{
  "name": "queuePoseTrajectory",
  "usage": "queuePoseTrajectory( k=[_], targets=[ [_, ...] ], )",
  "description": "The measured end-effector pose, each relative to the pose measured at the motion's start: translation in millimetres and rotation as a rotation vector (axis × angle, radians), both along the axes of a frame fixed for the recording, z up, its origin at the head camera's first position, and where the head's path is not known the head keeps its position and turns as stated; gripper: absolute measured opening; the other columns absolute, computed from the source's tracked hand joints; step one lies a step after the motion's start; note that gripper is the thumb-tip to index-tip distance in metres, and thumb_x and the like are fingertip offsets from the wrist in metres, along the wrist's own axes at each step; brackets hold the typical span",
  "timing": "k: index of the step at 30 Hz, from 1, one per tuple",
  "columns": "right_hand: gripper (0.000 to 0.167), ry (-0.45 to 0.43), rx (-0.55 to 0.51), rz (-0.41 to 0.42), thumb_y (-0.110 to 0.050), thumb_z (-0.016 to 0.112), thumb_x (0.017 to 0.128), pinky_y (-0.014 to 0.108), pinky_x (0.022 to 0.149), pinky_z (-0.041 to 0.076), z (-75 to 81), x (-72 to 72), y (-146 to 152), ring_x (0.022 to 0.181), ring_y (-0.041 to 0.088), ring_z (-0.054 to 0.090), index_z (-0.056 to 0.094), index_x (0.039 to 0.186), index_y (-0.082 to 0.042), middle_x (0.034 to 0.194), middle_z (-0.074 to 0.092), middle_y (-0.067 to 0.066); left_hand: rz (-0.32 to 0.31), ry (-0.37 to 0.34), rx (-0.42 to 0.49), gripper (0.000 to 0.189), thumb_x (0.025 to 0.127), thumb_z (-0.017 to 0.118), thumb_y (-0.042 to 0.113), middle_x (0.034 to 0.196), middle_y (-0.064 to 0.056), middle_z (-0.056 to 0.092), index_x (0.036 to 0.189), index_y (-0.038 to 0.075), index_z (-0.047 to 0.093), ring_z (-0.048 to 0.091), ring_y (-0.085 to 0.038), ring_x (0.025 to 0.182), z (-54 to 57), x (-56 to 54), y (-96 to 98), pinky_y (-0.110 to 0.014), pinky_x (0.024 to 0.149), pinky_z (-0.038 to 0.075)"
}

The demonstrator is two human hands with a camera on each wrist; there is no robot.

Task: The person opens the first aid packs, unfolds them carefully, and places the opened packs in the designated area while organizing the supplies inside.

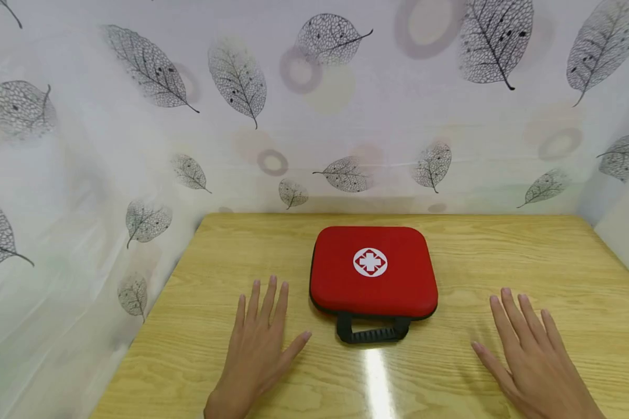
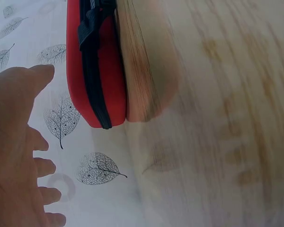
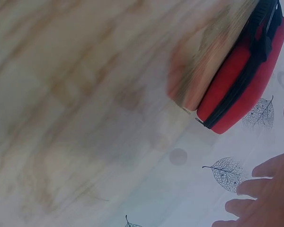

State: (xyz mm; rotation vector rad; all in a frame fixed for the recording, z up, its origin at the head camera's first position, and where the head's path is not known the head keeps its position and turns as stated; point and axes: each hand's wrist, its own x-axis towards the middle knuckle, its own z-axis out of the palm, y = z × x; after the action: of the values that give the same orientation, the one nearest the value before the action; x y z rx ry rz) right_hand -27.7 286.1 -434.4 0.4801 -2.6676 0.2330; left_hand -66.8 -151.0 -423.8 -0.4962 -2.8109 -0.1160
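Note:
A red first-aid case [image 1: 340, 279] with a white cross emblem lies flat on the wooden table, its black handle [image 1: 373, 336] toward the person. To its left, my left hand [image 1: 259, 349] is held palm down with fingers straight and thumb spread toward the handle. My right hand [image 1: 534, 355] is farther off on the case's right, fingers also extended. Neither hand touches the case or holds anything. The left wrist view shows the case's side [image 2: 114, 90] with a dark zipper band beyond the thumb. In the right wrist view, a zipper pull hangs at the corner of the case [image 3: 222, 113].
The wooden table [image 1: 503, 250] reaches back to a pale curtain [image 1: 346, 105] printed with leaves, which also hangs along the left and right sides. A bright light reflection [image 1: 378, 384] shows on the tabletop in front of the handle.

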Motion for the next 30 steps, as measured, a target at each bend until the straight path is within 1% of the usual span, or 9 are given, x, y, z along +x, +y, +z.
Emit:
queuePoseTrajectory(
  k=[4,6,10,14,17,20,24,30],
  targets=[
    [0.080,0.001,0.004,0.003,-0.048,0.053,0.102,0.051,0.124,-0.001,-0.6,0.0,1,0.156,0.030,0.004,0.026,0.159,0.001,0.164,0.023,0.024,0.006,-0.017,-0.001,0.088,0.097,0.049,0.065,0.167,-0.015,0.019,0.161,0.008,0.026,0.006,-0.037,0.155,-0.8,0.8,0.6,-0.060,0.121,0.012],
    [0.079,0.016,0.005,0.008,-0.050,0.051,0.103,0.052,0.124,0.000,-0.7,-0.6,1,0.155,0.031,0.005,0.027,0.158,0.002,0.163,0.025,0.024,0.008,-0.029,0.003,0.088,0.098,0.048,0.065,0.168,-0.013,0.015,0.161,0.009,0.025,0.004,-0.036,0.155,-0.9,1.2,0.9,-0.059,0.122,0.010],
    [0.078,0.043,-0.002,0.022,-0.052,0.046,0.104,0.052,0.124,0.000,-0.7,-2.9,3,0.155,0.033,0.009,0.029,0.157,0.003,0.162,0.027,0.025,0.003,-0.028,0.010,0.087,0.099,0.049,0.063,0.168,-0.012,0.013,0.161,0.009,0.025,0.005,-0.035,0.155,-0.8,1.5,1.5,-0.058,0.122,0.010],
    [0.078,0.025,-0.023,0.024,-0.048,0.053,0.103,0.051,0.124,0.000,0.9,-5.6,4,0.155,0.034,0.010,0.029,0.157,0.002,0.161,0.027,0.025,-0.002,-0.023,0.003,0.087,0.098,0.050,0.063,0.168,-0.012,0.014,0.161,0.008,0.025,0.007,-0.036,0.155,-0.8,0.1,2.2,-0.058,0.122,0.010],
    [0.079,-0.004,-0.033,0.027,-0.043,0.058,0.101,0.051,0.124,-0.001,2.5,-8.5,5,0.155,0.030,0.006,0.026,0.159,0.001,0.164,0.023,0.024,-0.002,-0.031,0.001,0.087,0.098,0.051,0.062,0.168,-0.012,0.014,0.161,0.008,0.025,0.008,-0.036,0.155,-0.5,-1.7,2.5,-0.057,0.122,0.010],
    [0.080,-0.011,-0.039,0.041,-0.041,0.061,0.100,0.051,0.124,-0.001,4.0,-13.3,7,0.156,0.029,0.004,0.026,0.158,0.002,0.165,0.021,0.023,-0.006,-0.044,0.008,0.087,0.099,0.050,0.062,0.168,-0.012,0.014,0.161,0.008,0.025,0.006,-0.035,0.155,0.3,-4.2,2.9,-0.057,0.122,0.010],
    [0.079,-0.018,-0.056,0.055,-0.037,0.063,0.100,0.053,0.123,0.000,5.1,-22.4,11,0.155,0.033,0.008,0.028,0.157,0.005,0.163,0.022,0.026,-0.021,-0.062,0.030,0.087,0.099,0.051,0.061,0.168,-0.013,0.012,0.161,0.007,0.024,0.007,-0.036,0.155,4.4,-8.9,3.9,-0.058,0.122,0.011],
    [0.076,-0.059,-0.095,0.057,-0.030,0.063,0.101,0.054,0.123,0.000,6.1,-39.1,16,0.153,0.038,0.012,0.026,0.158,0.004,0.161,0.024,0.028,-0.034,-0.090,0.048,0.086,0.101,0.046,0.062,0.169,-0.013,0.010,0.162,0.008,0.020,0.007,-0.036,0.155,10.4,-20.9,3.8,-0.058,0.122,0.012]
  ],
)
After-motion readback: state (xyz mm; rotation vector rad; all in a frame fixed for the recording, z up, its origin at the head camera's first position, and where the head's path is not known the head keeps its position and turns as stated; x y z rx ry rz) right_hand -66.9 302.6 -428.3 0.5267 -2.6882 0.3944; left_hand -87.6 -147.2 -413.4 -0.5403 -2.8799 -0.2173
